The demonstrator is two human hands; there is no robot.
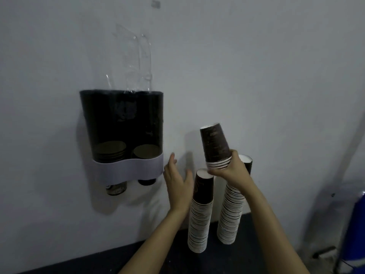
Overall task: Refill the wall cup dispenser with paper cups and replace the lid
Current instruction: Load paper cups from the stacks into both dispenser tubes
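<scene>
A cup dispenser [122, 135] is hanging on the pale wall [256, 66] at the left of the scene, with a dark see-through body and a light grey band [128, 169] wrapping its lower part. Inside, two short columns of paper cups are showing through the dark front, the left one [110, 152] sitting a little higher than the right one [146, 152]. The bottoms of two cups are sticking out below the band, one at the left [116, 187] and one at the right [147, 181]. Something clear and shiny [138, 62] is rising from the dispenser's open top against the wall; it may be the lid or a plastic sleeve, but the glare is making it hard to tell.

The right hand [229, 167] is gripping a small nested batch of upside-down cups [216, 146] by their rims, holding it in the air to the right of the dispenser. The left hand [177, 178] is empty, with fingers spread loosely, hovering just right of the grey band.

Below the hands, two tall stacks of upside-down cups are standing on a dark counter [98, 262] near the wall: the nearer stack [200, 214] at the left and the farther stack [232, 210] partly hidden behind the right forearm. A blue object [355, 230] is sitting at the far right edge.
</scene>
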